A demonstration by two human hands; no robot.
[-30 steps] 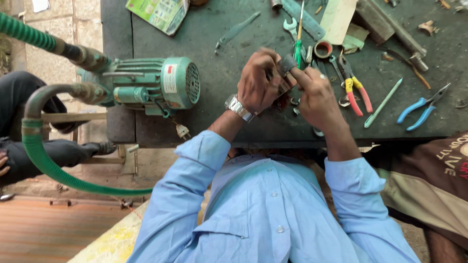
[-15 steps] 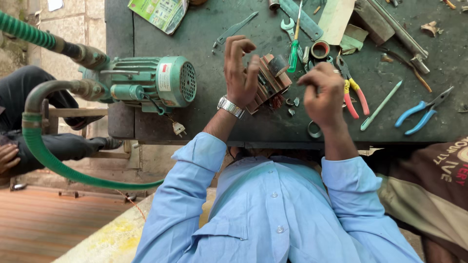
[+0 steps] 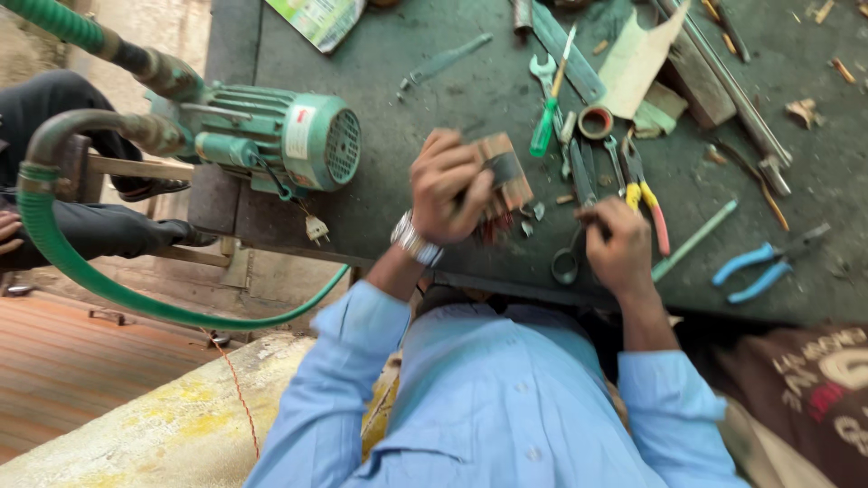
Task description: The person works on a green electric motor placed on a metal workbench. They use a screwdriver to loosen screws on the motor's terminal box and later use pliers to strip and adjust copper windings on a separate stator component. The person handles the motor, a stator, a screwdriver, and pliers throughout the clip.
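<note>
My left hand, with a metal watch on its wrist, grips a brown rectangular block with a dark band just above the dark green workbench. My right hand lies to the right of it as a fist, closed on the upper handle of dark scissors that rest on the bench. The scissors' lower ring sticks out to the left of the fist. Small metal bits are scattered between my hands.
A green motor pump with a green hose stands at the bench's left. A green screwdriver, tape roll, red-yellow pliers and blue pliers lie around. Other people sit at left and right.
My hands have come apart. The left one kept the brown block and shifted left; the right one dropped to the right and closed on the scissors.
</note>
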